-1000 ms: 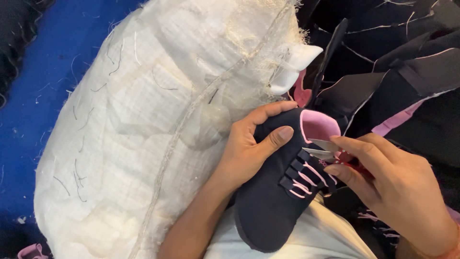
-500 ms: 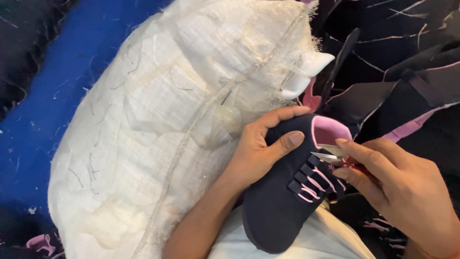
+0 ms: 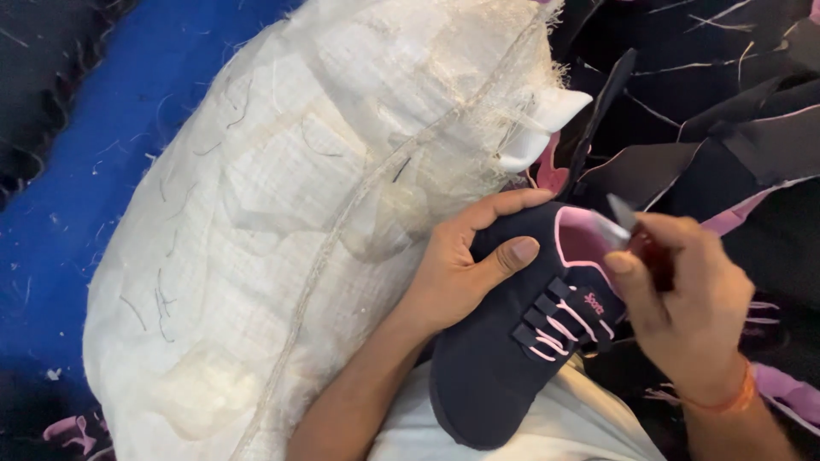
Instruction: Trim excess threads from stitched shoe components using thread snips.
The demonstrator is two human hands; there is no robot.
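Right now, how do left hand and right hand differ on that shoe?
The left hand wraps the dark shoe upper from the side, thumb on top; the right hand pinches a small metal tool at the pink collar. The right wrist wears an orange band; the left is bare. Both are ungloved.

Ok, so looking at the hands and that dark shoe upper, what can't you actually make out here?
All in the head view:
- The small tool in the right hand: motion-blurred, fingers cover all but its pale tip.
- Far side of the shoe upper: hidden behind the right hand.
- Its underside: covered by the left hand and lap.
- The white sack: contents hidden by its weave.
- The fabric pile: cut off by the right edge.
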